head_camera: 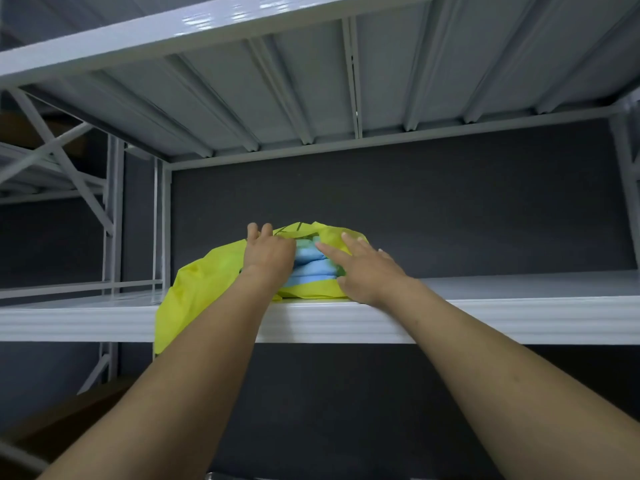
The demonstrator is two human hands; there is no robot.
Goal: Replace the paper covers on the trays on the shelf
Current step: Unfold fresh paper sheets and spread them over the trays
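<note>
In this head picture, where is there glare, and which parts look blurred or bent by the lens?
Head view: glare streaks sit on the upper shelf beam; the right hand and the blue stack in the yellow sheet are slightly smeared; straight shelf edges curve toward the corners; below the lower shelf it is dark.

On the shelf, near its front edge, a stack lies inside a loose cover whose left end hangs over the edge, the left hand on the stack's left, the right hand on its right.
</note>
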